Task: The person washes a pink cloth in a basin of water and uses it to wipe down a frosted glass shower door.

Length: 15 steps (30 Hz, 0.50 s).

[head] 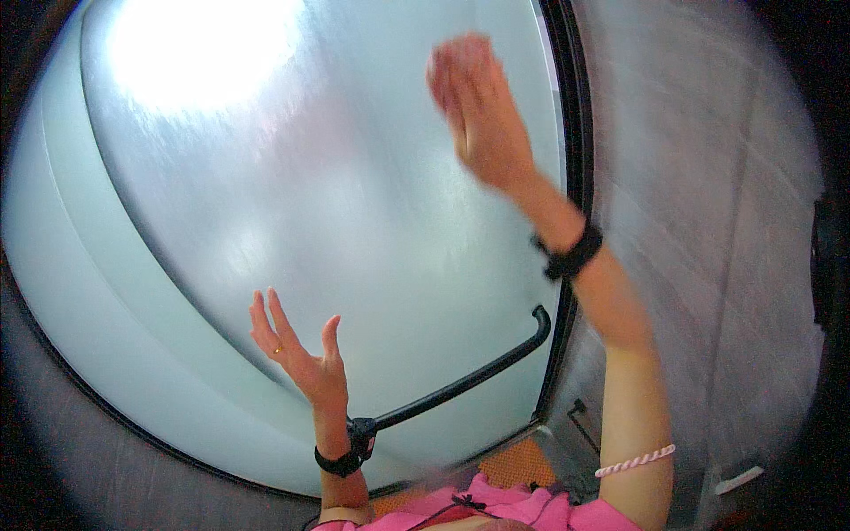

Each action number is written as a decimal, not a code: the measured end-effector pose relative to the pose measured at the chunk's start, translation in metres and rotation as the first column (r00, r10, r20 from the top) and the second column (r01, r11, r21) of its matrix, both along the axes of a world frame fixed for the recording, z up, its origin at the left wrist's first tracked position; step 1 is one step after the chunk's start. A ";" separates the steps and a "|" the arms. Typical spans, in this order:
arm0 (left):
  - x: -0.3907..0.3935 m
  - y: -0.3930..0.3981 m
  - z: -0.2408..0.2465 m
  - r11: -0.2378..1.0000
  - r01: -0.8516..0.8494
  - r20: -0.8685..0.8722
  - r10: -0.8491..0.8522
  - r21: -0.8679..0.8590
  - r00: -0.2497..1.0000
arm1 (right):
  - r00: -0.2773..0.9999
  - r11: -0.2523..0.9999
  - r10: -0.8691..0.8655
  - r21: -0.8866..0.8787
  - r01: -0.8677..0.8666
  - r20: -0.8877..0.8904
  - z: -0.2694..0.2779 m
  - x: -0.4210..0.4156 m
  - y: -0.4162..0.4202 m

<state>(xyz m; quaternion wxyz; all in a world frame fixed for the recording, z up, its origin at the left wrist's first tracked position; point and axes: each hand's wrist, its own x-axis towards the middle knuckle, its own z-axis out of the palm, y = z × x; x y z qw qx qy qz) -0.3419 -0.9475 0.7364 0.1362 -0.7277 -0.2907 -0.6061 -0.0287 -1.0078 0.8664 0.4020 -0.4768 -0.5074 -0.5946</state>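
My left hand [302, 358] is raised in front of a frosted glass panel [398, 252], fingers spread and nothing in them. It wears a ring, and a black band circles the wrist. Higher up and to the right, my right hand [485, 119] is over the same panel, its fingers close together and blurred. Whether it holds anything, or touches the glass, cannot be made out. A black tubular handle [465, 388] crosses the lower part of the panel, running behind my left wrist.
A black frame [578, 133] edges the glass on the right, beside a grey stone-look wall [671, 166]. An orange textured mat [518, 464] lies below. At lower right are a small dark fitting [581, 421] and a white strip [740, 479]. Bright glare covers the upper left glass.
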 end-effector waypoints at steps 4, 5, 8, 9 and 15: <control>0.004 0.009 -0.007 0.997 -0.066 -0.037 0.065 -0.028 0.997 | 0.958 0.947 -0.284 0.168 0.272 0.051 0.119 0.054 0.013; 0.005 0.008 -0.009 0.995 -0.091 -0.047 0.090 -0.028 0.995 | 0.975 0.954 -0.218 0.219 0.205 0.038 0.129 0.058 0.014; 0.007 0.013 -0.014 0.991 -0.129 -0.061 0.127 -0.030 0.990 | 0.999 0.980 0.013 0.198 -0.006 -0.037 0.090 0.044 0.017; 0.008 0.014 -0.015 0.986 -0.161 -0.078 0.157 -0.043 0.984 | 0.992 0.981 0.103 0.175 -0.089 -0.071 0.063 0.035 0.015; 0.009 0.013 -0.014 0.957 -0.280 -0.141 0.267 -0.077 0.953 | 0.979 0.981 0.115 -0.139 -0.139 -0.167 -0.093 -0.005 -0.003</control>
